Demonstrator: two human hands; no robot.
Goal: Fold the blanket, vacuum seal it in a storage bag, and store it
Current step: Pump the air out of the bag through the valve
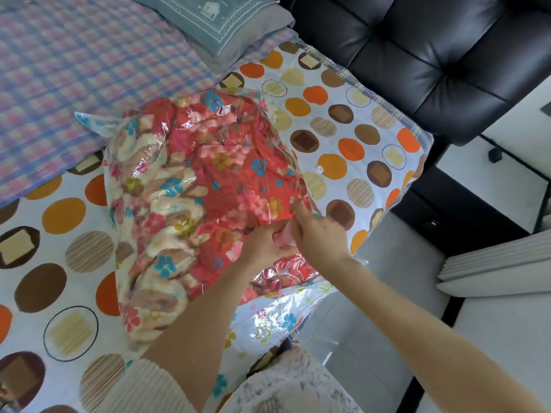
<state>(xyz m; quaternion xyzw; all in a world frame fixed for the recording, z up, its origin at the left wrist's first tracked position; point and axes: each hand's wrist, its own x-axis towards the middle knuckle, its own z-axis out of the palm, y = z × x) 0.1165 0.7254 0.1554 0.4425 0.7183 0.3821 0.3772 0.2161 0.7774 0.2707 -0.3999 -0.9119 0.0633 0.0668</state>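
Blanket: red floral fleece, folded, inside a clear plastic storage bag, lying on the bed near its edge, over a spotted sheet. Judged soft, bulky, compressible, moderate in weight; will sag if lifted at one end. Bag film: slick, crinkled, liable to puncture or slip; open mouth hangs over the bed edge. Left hand and right hand: both pinching a small pink piece on the bag's top face, possibly the valve cap; cannot tell exactly. Best hold: under the bundle, both sides, not by loose film.
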